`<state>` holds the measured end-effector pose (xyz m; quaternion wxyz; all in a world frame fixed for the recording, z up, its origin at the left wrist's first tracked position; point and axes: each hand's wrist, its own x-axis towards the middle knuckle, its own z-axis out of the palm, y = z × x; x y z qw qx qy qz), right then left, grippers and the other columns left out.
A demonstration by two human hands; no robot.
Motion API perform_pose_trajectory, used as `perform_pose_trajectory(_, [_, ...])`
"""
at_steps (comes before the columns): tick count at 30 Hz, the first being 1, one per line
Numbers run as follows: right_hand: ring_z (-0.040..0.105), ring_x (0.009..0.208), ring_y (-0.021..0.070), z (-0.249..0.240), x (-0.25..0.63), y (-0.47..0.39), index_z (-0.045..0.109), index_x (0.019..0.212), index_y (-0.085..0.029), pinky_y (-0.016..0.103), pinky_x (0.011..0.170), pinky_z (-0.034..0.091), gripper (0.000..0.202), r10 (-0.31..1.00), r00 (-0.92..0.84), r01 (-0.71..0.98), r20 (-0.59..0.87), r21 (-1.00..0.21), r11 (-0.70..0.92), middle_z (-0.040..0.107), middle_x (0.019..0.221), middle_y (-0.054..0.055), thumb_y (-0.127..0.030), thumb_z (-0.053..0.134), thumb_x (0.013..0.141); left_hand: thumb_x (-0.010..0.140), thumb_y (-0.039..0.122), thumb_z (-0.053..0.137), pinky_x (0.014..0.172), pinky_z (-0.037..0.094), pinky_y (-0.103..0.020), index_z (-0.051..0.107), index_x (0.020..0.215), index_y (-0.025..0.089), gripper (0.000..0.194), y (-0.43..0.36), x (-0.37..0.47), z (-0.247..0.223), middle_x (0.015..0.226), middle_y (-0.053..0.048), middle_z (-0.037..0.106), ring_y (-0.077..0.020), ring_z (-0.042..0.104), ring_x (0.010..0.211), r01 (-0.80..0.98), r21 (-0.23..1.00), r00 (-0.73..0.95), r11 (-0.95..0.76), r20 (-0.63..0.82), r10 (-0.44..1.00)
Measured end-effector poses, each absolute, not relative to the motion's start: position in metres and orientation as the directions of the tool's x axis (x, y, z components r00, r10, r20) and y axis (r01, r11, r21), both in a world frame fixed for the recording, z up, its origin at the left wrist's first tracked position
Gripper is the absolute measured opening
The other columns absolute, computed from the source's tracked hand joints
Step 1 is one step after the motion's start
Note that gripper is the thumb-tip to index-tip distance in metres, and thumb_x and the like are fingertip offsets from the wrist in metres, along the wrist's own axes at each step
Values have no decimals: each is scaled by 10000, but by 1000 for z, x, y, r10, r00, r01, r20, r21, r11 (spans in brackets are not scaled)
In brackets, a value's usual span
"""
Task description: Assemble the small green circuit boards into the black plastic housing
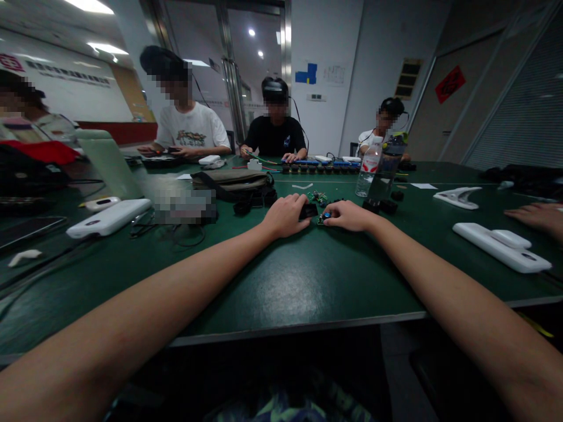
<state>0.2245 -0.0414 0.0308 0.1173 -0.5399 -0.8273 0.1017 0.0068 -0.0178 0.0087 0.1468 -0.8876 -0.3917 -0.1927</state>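
Observation:
Near the middle of the green table [281,287], my left hand [287,215] is closed on a small black case [309,211], which sticks out past its fingertips. Just to the right, my right hand [347,215] is closed on a small green circuit board [321,219] with a blue part on it. The two hands are close together but apart. Behind them lies a small pile of green boards [320,198]. Several black cases [379,205] lie to the right of my right hand.
Two bottles [368,170] stand beyond my right hand. A bag [237,180] lies behind my left hand. White devices [109,218] and cables are at the left, another white device [501,247] at the right. Several people sit around; one hand [536,218] rests at right.

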Motion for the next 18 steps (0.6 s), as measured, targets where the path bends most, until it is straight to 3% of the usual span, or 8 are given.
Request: perform_pose_trajectory(18, [603, 727, 149, 30, 224, -42, 731, 1084, -170, 242, 705, 416, 284, 917, -388, 867, 93, -299, 398, 710, 853, 31, -336, 680, 859, 881, 406, 570, 902, 495, -399, 556, 1171, 172, 373, -17, 7, 8, 1123, -131, 663, -282, 628, 1052, 748, -123, 626, -652, 456, 632])
